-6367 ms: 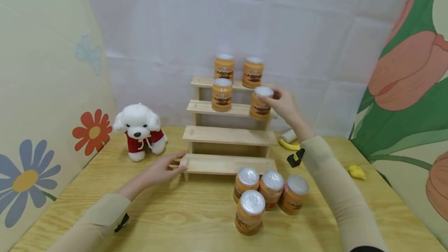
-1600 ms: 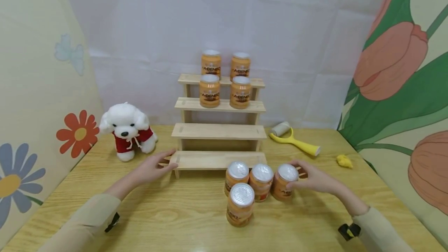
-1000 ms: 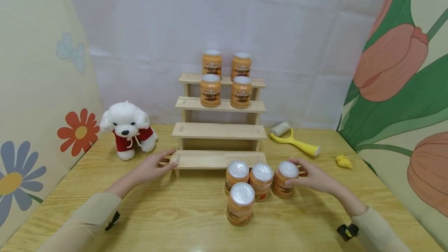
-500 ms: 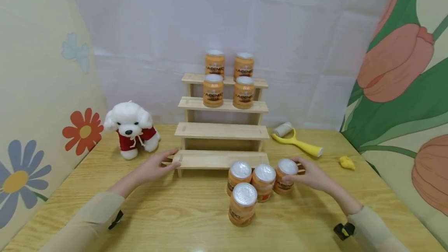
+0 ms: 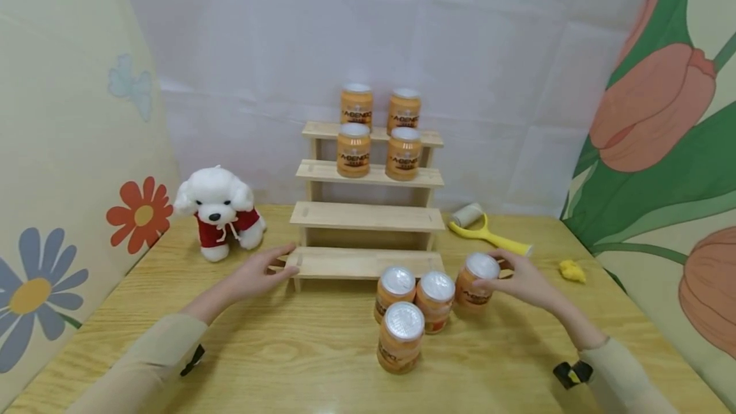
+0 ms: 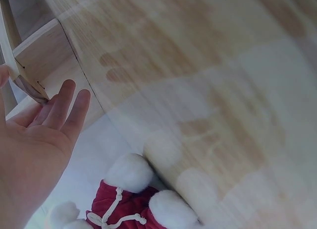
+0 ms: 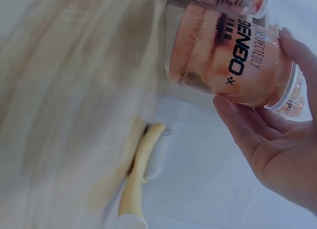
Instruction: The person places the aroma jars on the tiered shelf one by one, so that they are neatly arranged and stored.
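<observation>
Orange jar point(image 5: 478, 280), upright in our right hand's point(image 5: 520, 281) curled grip, sits before-right of the stepped wooden rack point(image 5: 368, 216); left hand point(image 5: 257, 271) rests flat.

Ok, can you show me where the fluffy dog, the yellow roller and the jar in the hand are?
fluffy dog point(image 5: 217, 209), head view, its white face
yellow roller point(image 5: 489, 237), head view, its yellow handle
jar point(image 5: 478, 278), head view, below the lid

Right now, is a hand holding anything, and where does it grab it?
The right hand grips an orange jar near its lid. The left hand holds nothing.
</observation>
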### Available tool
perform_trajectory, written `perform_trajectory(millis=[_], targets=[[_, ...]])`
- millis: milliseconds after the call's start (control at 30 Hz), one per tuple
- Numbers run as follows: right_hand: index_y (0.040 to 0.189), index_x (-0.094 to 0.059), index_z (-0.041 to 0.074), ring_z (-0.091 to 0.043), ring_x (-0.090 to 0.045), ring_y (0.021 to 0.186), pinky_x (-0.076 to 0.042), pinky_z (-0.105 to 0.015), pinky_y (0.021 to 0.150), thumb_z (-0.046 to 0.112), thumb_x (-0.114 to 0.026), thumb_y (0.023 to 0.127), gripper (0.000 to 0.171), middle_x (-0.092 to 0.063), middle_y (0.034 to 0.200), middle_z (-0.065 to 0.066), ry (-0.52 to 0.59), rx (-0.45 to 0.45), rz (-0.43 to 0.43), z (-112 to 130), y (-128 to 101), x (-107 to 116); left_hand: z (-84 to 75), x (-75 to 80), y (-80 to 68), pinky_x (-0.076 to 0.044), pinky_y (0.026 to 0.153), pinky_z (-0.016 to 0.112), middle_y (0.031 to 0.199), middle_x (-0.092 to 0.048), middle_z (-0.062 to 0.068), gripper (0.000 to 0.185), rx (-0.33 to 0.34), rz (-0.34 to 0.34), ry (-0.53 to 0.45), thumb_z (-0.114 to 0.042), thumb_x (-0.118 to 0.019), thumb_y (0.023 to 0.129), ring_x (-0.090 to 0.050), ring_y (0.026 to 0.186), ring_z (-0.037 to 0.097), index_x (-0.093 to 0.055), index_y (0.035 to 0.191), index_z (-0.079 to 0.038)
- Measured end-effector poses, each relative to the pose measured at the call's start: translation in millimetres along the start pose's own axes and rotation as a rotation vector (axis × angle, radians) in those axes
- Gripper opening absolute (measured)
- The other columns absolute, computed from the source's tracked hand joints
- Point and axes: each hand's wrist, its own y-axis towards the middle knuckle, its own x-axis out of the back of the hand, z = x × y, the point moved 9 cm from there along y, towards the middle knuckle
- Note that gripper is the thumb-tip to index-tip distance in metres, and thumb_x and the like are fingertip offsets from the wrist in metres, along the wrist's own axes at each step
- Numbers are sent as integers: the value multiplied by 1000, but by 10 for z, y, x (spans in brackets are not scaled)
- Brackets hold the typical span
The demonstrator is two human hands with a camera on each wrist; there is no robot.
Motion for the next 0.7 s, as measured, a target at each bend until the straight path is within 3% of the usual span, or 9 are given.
perform_trajectory(millis=[300,533,700], targets=[[132,-48,-1,-32,-58,105,-53,-31,73,30,-72,83,63,-61,115,-18,-41,-10,-33,174,44,196,-2,2,-1,-52,90,47,142,-38,30,63,-5,9,-2,-32,-54,96,-55,113,43,-33,141,8],[127,-53,2,-33,-57,107,-53,-32,74,27,-72,84,53,-61,115,-18,-38,55,-87,358,150,283,9,-12,-3,-51,91,48,142,-38,29,63,-12,11,-3,-32,-53,96,-54,114,42,-33,142,8],[131,-51,2,-33,-57,105,-53,-33,73,27,-71,85,56,-60,117,-18,-18,84,-107,499,270,326,2,-13,-14,-51,92,48,142,-38,30,64,-7,9,-6,-33,-53,96,-53,115,43,-33,142,7]])
